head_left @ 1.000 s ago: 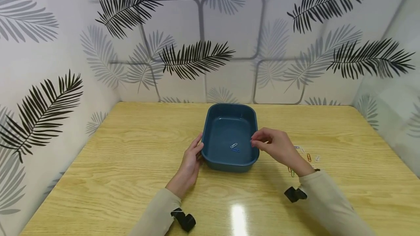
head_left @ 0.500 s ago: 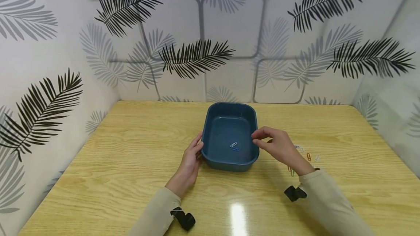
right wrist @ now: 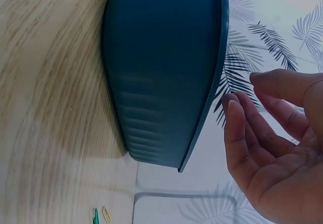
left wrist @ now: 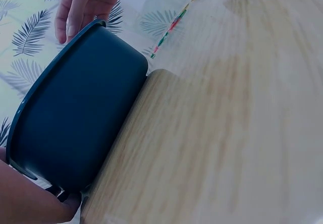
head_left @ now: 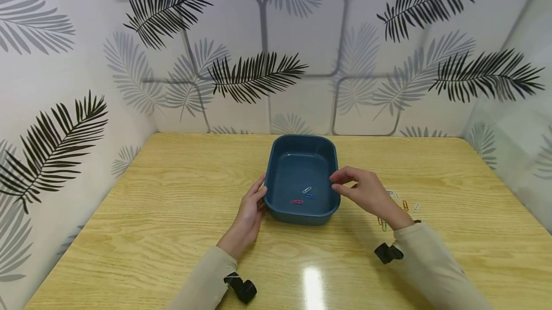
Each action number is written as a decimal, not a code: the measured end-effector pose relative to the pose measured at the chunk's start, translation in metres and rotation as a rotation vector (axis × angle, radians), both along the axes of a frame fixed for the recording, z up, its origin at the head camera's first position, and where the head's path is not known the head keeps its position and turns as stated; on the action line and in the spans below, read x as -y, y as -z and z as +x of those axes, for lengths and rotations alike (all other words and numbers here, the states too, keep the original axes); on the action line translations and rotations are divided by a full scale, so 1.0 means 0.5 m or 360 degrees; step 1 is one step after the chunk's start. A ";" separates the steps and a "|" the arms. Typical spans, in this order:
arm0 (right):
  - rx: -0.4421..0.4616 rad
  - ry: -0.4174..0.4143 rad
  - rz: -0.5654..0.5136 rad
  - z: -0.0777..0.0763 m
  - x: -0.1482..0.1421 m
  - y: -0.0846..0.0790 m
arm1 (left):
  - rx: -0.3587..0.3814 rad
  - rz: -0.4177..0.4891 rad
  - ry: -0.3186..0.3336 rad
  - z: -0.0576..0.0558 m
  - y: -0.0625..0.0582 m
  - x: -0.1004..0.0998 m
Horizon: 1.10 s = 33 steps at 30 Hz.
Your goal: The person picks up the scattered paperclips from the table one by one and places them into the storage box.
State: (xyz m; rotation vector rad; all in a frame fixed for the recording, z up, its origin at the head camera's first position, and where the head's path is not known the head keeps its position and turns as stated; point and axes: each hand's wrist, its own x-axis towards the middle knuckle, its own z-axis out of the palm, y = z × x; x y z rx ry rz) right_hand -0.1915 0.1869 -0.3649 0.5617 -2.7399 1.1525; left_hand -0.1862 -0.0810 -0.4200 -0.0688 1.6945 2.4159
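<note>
A dark blue plastic basin (head_left: 302,219) stands on the wooden table. My left hand (head_left: 249,210) holds its left side, thumb up by the rim and fingers along the outer wall. Inside, on the floor near the front, lie a pink paper clip (head_left: 296,202), a white paper clip (head_left: 306,190) and a blue paper clip (head_left: 309,196). My right hand (head_left: 365,194) hovers at the right rim with nothing between thumb and fingers. The right wrist view shows that hand's thumb and index finger parted, just beyond the basin's wall (right wrist: 161,62).
To the right, partly behind my right wrist, several loose clips lie on the table (head_left: 181,195), among them an orange clip (head_left: 405,205), a white clip (head_left: 416,207) and a green clip (head_left: 384,226). A leaf-patterned wall covering (head_left: 302,104) rises along the back edge.
The pink paper clip, at my right fingertips a second ago, now lies on the basin floor. My right thumb and finger have parted slightly; the left hand and basin stay put.
</note>
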 end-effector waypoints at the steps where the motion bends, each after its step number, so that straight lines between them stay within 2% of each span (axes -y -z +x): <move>1: 0.0004 -0.0004 0.0003 0.000 -0.002 -0.001 | -0.0002 0.0000 0.0000 0.000 0.000 0.000; 10: -0.0007 0.0012 0.0004 -0.006 -0.035 -0.019 | 0.0006 0.0007 -0.0003 0.000 0.000 0.000; 18: 0.0023 0.0078 0.0014 -0.014 -0.081 -0.034 | 0.0004 0.0015 -0.0001 -0.003 0.000 -0.003; 25: 0.0062 0.0149 0.0085 -0.031 -0.128 -0.028 | 0.0014 0.0007 -0.0009 -0.006 0.002 -0.005; 33: 0.0146 0.0223 0.0068 -0.035 -0.187 -0.027 | 0.0018 0.0017 -0.0014 -0.002 -0.002 -0.003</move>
